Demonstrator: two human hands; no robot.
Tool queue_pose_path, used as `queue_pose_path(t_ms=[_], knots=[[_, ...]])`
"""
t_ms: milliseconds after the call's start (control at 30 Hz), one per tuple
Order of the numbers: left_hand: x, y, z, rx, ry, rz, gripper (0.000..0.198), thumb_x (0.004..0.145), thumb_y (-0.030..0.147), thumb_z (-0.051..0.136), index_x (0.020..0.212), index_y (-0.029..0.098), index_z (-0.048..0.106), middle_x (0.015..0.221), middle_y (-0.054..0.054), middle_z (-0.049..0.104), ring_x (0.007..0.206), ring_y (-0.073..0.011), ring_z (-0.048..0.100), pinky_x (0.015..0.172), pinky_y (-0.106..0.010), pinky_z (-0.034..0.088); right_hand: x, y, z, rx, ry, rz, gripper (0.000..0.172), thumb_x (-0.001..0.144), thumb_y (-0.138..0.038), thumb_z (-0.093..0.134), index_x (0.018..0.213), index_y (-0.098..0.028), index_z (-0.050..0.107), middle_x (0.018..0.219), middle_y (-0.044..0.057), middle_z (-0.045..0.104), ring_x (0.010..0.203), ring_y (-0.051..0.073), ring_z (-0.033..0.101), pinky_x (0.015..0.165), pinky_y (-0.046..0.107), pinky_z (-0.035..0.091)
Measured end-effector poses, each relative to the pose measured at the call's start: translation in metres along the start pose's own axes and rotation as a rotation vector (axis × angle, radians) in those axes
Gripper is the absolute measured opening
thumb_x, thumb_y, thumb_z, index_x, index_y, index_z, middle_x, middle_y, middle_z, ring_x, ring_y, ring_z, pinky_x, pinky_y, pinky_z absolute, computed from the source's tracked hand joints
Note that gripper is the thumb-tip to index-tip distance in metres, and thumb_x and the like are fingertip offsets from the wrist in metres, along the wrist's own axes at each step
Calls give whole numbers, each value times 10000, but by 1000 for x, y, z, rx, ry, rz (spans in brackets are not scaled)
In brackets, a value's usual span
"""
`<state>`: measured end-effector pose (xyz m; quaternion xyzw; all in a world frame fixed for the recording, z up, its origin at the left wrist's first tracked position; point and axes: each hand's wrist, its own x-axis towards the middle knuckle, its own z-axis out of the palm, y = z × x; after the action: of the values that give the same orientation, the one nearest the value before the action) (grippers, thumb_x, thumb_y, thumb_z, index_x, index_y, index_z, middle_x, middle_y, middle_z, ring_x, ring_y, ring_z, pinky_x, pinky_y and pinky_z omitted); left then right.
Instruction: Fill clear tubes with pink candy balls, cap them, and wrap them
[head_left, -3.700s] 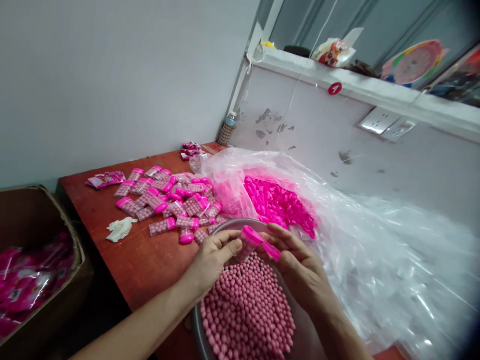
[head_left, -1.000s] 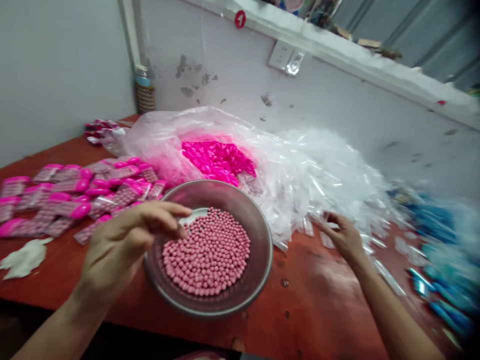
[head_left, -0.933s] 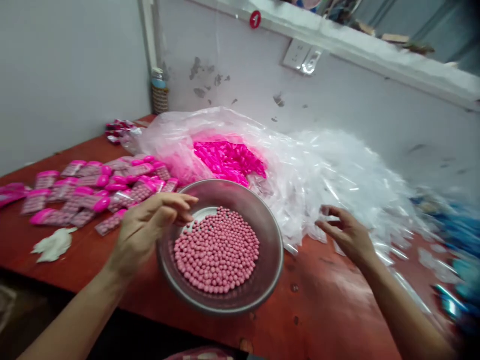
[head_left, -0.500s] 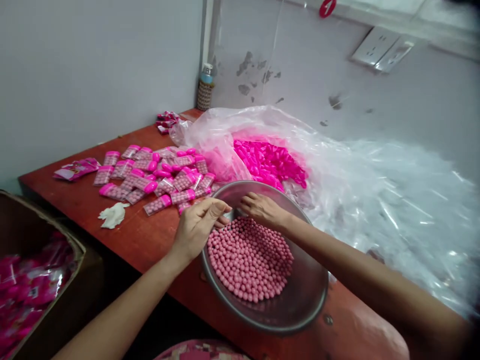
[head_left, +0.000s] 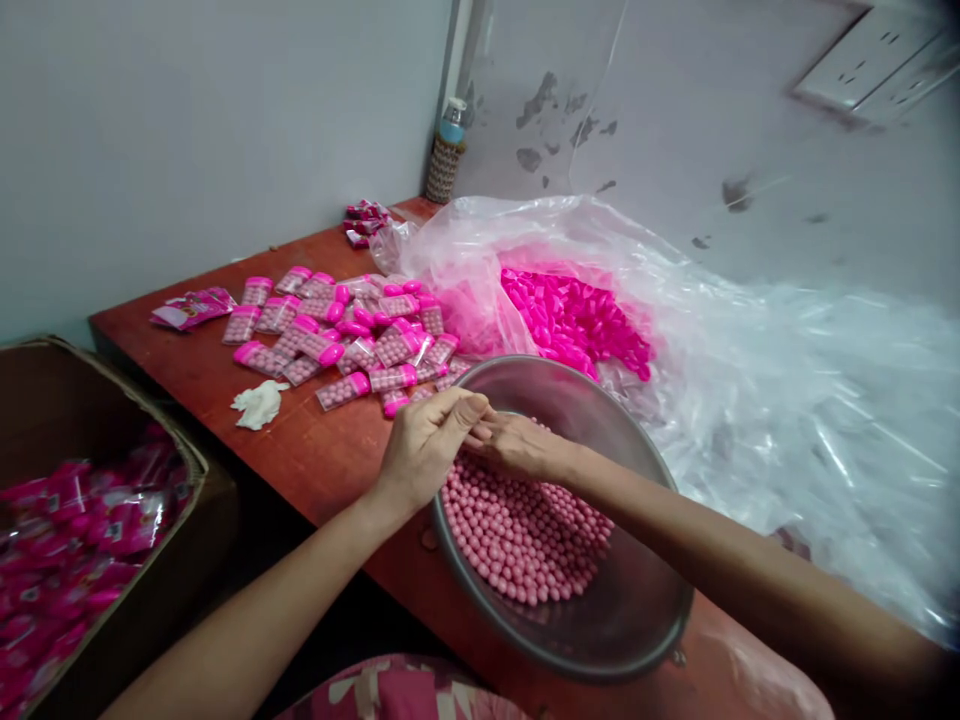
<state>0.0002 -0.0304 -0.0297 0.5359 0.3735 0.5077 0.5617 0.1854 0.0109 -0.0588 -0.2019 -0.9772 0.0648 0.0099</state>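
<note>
A metal bowl (head_left: pixel 637 600) holds a heap of pink beads (head_left: pixel 525 545) and stands on the red table. Over its left side my left hand (head_left: pixel 427 450) is closed, thumb on top; whatever it grips is hidden behind the fingers. My right hand (head_left: pixel 517 445) reaches in from the right above the beads. Its bent fingers are held together and meet the fingertips of my left hand, so their contents do not show. Beyond the left hand lie several clear tubes (head_left: pixel 360 355) filled with pink beads, with bright pink caps.
A plastic bag (head_left: pixel 555 215) of bright pink caps (head_left: pixel 577 320) lies open behind the bowl. More clear plastic (head_left: pixel 825 420) spreads to the right. A cardboard box (head_left: pixel 202 470) with pink packets (head_left: pixel 90 530) stands at lower left. A crumpled white scrap (head_left: pixel 259 404) lies near the table edge.
My right hand has come back from the bowl's far inner side to meet my left hand. The camera view has swung left, shifting the scene rightward.
</note>
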Motion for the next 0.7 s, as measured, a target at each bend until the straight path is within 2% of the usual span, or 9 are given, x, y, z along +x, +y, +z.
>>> queue_pose_path(t_ms=[67, 167, 233, 300, 400, 467, 600, 700], knots=[[0, 2, -1, 18, 6, -10, 321, 856, 422, 489, 882, 142, 644, 764, -42, 663, 678, -159, 649, 621, -250, 552, -5, -8, -11, 343, 29, 174, 292, 838, -194, 533, 1127, -157, 536, 951, 61, 610, 844, 165, 573, 737, 296, 493], [1, 8, 0, 138, 22, 16, 303, 851, 393, 500, 981, 156, 635, 932, -66, 673, 831, -192, 651, 738, -294, 542, -20, -22, -31, 1055, 142, 473, 380, 778, -209, 623, 1144, -177, 528, 938, 23, 605, 827, 142, 586, 748, 280, 498], [3, 12, 2, 264, -9, 28, 316, 829, 359, 535, 1057, 161, 628, 1066, -84, 650, 965, -216, 615, 831, -321, 508, -30, -29, -41, 1333, 273, 555, 396, 748, -187, 658, 1128, -192, 546, 945, 13, 606, 864, 141, 585, 787, 289, 488], [4, 15, 7, 334, -94, -3, 358, 798, 323, 571, 1114, 159, 613, 1130, -94, 628, 1022, -233, 590, 874, -340, 482, -36, -35, -46, 1478, 399, 594, 406, 722, -163, 684, 1107, -212, 564, 959, 10, 617, 874, 137, 592, 804, 293, 481], [8, 15, 16, 251, -245, -29, 361, 777, 231, 576, 1131, 165, 609, 1114, -81, 640, 1022, -228, 589, 897, -337, 463, -40, -41, -45, 1562, 541, 611, 377, 715, -164, 695, 1071, -228, 589, 979, 17, 635, 875, 143, 607, 832, 327, 476], [12, 13, 23, 153, -304, -29, 321, 771, 186, 563, 1084, 160, 633, 1064, -72, 659, 1008, -222, 592, 896, -329, 458, -40, -45, -42, 1563, 611, 620, 329, 719, -183, 694, 1033, -219, 604, 946, 17, 645, 852, 144, 614, 827, 342, 482], [17, 11, 37, 34, -272, -120, 231, 763, 204, 567, 960, 121, 654, 941, -84, 675, 903, -221, 619, 798, -319, 496, -43, -54, -41, 1429, 697, 704, 240, 694, -225, 714, 907, -191, 608, 784, -13, 643, 702, 114, 612, 676, 263, 504], [18, 13, 41, -32, -248, -208, 229, 754, 244, 603, 950, 132, 643, 948, -81, 666, 893, -214, 617, 787, -314, 504, -62, -44, -51, 1210, 646, 721, 250, 694, -287, 706, 894, -177, 605, 774, 8, 655, 696, 130, 612, 641, 256, 497]])
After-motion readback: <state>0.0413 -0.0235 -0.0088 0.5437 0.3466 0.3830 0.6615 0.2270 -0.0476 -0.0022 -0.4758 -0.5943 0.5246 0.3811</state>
